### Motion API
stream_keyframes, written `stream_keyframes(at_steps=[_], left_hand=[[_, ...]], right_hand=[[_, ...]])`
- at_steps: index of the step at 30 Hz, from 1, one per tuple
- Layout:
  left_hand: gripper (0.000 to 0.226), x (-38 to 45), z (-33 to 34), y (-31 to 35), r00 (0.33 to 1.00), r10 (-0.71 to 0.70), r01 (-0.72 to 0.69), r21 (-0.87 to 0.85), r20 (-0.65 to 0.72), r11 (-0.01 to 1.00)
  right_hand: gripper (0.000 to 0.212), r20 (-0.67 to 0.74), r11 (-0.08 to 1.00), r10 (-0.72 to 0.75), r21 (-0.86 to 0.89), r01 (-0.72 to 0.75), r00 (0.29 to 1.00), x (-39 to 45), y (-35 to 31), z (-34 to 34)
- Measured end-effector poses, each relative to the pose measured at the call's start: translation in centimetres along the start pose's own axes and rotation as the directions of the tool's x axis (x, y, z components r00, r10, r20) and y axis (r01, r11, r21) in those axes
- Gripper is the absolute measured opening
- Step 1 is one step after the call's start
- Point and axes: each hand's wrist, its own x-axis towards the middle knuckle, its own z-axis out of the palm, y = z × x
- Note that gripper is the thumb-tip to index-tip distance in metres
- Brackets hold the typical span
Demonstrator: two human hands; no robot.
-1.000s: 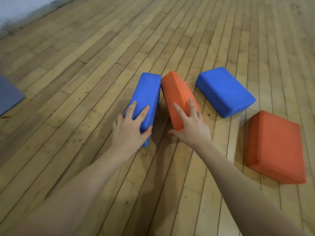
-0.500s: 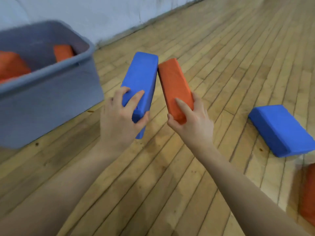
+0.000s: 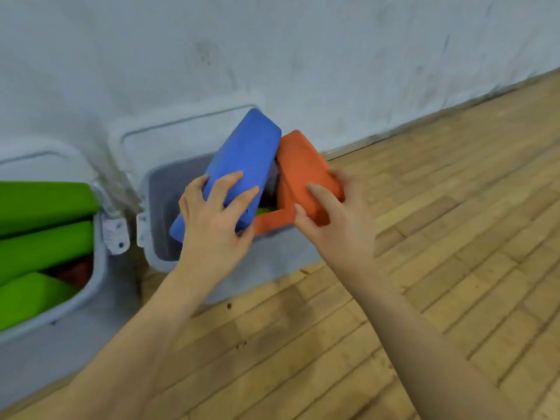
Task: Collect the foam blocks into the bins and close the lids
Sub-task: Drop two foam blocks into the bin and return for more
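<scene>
Right bin (image 3: 157,207) mouth: left half open; orange block (image 3: 272,221) inside fills right.
Left bin (image 3: 100,268): packed with green rolls (image 3: 45,244).

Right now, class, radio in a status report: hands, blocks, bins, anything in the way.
Left hand grips blue foam block; right hand grips orange foam block. Both over open grey bin, lid up. Another orange block already inside.

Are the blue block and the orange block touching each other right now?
Touching. In the head view the blue block, gripped by the left hand, presses against the orange block in the right hand near their upper ends, above the bin.
</scene>
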Motion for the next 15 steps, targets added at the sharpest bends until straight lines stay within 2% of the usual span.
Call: stream_keyframes(at_steps=[3, 5, 6, 8, 9, 11, 13, 15], left_hand=[[0.050, 1.2, 2.0, -5.8, 0.977, -0.061, 0.049, 0.063, 0.203, 0.997], [0.070, 1.5, 3.5, -8.0, 0.906, -0.160, 0.104, 0.162, 0.391, 0.981], [0.077, 1.4, 4.2, -8.6, 0.869, -0.219, 0.145, 0.195, 0.444, 0.970], [0.078, 1.1, 5.0, -9.1, 0.825, -0.313, 0.238, 0.213, 0.471, 0.948], [0.074, 0.8, 5.0, -9.0, 0.822, -0.330, 0.270, 0.192, 0.464, 0.944], [0.060, 0.0, 4.9, -8.4, 0.854, -0.331, 0.316, 0.105, 0.401, 0.943], [0.053, -1.0, 4.9, -7.6, 0.876, -0.315, 0.323, 0.040, 0.365, 0.946], [0.053, -1.8, 5.0, -6.2, 0.880, -0.270, 0.300, -0.017, 0.390, 0.954]], right_hand=[[0.037, 0.042, 0.994, -0.111, 0.021, 0.110, 0.993, 3.0, -1.5, 5.2], [0.049, 0.116, 0.997, -0.068, -0.021, 0.071, 0.991, 3.9, -1.9, 8.3], [0.054, 0.133, 0.997, -0.022, -0.069, 0.032, 0.991, 4.1, -2.0, 9.5], [0.056, 0.168, 0.989, 0.073, -0.138, -0.050, 0.983, 4.1, -1.7, 11.2], [0.055, 0.230, 0.987, 0.122, -0.131, -0.094, 0.966, 3.9, -1.4, 11.9], [0.053, 0.383, 0.985, 0.165, -0.108, -0.133, 0.909, 2.9, -0.7, 12.8], [0.048, 0.430, 0.988, 0.146, -0.104, -0.112, 0.891, 1.6, -0.1, 12.7], [0.043, 0.441, 0.987, 0.159, -0.081, -0.137, 0.883, 0.5, 0.6, 11.6]])
